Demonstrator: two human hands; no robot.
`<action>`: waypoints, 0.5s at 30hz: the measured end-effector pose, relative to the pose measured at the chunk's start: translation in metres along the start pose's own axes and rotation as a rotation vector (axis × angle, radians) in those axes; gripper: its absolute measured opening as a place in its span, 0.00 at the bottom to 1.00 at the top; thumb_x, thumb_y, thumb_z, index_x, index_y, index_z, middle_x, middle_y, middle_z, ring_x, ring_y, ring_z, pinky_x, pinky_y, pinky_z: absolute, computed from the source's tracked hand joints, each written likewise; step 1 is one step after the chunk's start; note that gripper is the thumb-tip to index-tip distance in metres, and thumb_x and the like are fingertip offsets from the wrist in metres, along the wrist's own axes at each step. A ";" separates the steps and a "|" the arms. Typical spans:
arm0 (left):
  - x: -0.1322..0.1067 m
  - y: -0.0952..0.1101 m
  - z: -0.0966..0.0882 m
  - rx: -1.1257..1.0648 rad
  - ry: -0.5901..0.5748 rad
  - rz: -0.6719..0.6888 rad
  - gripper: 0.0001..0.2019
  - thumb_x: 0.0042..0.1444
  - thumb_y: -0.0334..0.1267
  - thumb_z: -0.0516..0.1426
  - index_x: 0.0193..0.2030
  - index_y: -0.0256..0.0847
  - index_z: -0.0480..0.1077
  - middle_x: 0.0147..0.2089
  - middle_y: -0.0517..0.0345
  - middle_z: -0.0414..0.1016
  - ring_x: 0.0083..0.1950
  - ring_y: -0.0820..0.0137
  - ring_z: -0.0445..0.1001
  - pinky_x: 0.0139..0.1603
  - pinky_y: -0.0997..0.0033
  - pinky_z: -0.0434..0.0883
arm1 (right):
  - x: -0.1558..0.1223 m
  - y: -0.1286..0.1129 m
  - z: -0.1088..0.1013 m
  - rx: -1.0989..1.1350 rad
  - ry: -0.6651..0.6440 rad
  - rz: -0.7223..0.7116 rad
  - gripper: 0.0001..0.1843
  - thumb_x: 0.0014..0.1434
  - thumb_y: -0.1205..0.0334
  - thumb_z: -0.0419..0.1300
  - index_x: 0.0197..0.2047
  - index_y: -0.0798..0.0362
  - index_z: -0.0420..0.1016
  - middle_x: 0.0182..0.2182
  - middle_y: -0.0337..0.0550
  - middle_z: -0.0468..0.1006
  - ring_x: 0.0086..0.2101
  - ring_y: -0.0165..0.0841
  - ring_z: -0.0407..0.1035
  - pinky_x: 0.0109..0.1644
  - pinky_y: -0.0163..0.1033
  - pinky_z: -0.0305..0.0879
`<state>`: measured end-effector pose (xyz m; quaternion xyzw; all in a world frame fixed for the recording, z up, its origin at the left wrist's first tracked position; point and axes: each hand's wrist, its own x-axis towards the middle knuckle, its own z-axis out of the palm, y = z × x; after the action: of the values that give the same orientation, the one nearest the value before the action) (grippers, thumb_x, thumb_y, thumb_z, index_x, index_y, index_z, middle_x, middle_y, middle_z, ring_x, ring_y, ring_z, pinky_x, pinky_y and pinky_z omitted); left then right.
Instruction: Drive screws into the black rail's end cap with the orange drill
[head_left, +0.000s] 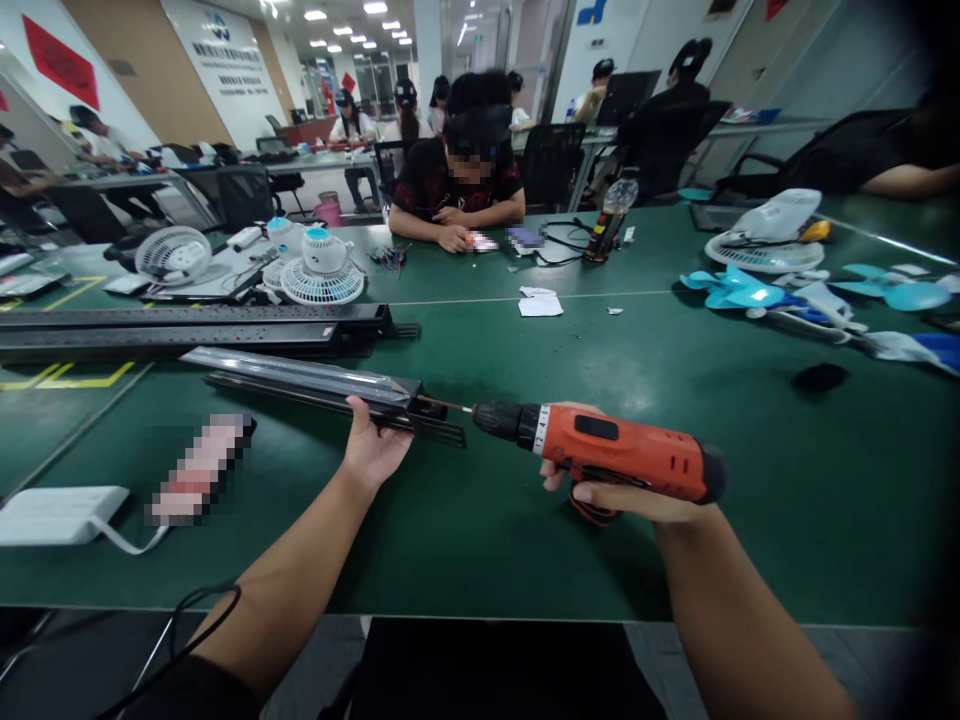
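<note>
Orange drill [622,460] sits in the closed right hand [637,502], its bit level against the end of the strip [300,383] lying on the green table [525,560]. The left hand [375,452] clamps that end, likely bracing it against the push.

bright ceiling lights [373,8] | soft shadows | edges warped | right corners dark

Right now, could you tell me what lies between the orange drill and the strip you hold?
Only the drill bit, reaching the strip, as the head view shows.
</note>
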<state>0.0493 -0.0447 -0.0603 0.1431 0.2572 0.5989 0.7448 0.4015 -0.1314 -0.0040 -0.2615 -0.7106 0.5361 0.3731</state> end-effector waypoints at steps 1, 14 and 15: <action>0.000 0.000 0.000 -0.005 -0.005 0.002 0.30 0.53 0.66 0.70 0.48 0.41 0.81 0.36 0.55 0.85 0.48 0.57 0.86 0.57 0.60 0.79 | 0.000 0.000 0.000 0.013 0.000 0.013 0.16 0.70 0.64 0.68 0.59 0.51 0.78 0.45 0.49 0.85 0.39 0.36 0.84 0.42 0.39 0.87; 0.002 0.000 0.004 -0.024 -0.024 -0.003 0.29 0.56 0.69 0.66 0.42 0.41 0.83 0.15 0.69 0.64 0.26 0.67 0.79 0.51 0.63 0.81 | 0.000 0.003 0.002 0.061 0.019 0.050 0.15 0.70 0.65 0.67 0.58 0.49 0.77 0.42 0.43 0.83 0.26 0.25 0.75 0.29 0.30 0.80; 0.001 0.000 0.005 -0.024 -0.023 -0.006 0.29 0.57 0.69 0.66 0.42 0.41 0.83 0.14 0.70 0.61 0.23 0.68 0.76 0.49 0.64 0.81 | 0.000 0.003 0.002 0.064 0.020 0.052 0.15 0.70 0.65 0.67 0.59 0.48 0.76 0.43 0.43 0.84 0.26 0.24 0.75 0.29 0.30 0.79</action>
<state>0.0521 -0.0430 -0.0568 0.1402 0.2416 0.5980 0.7512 0.3994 -0.1315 -0.0077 -0.2733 -0.6823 0.5654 0.3743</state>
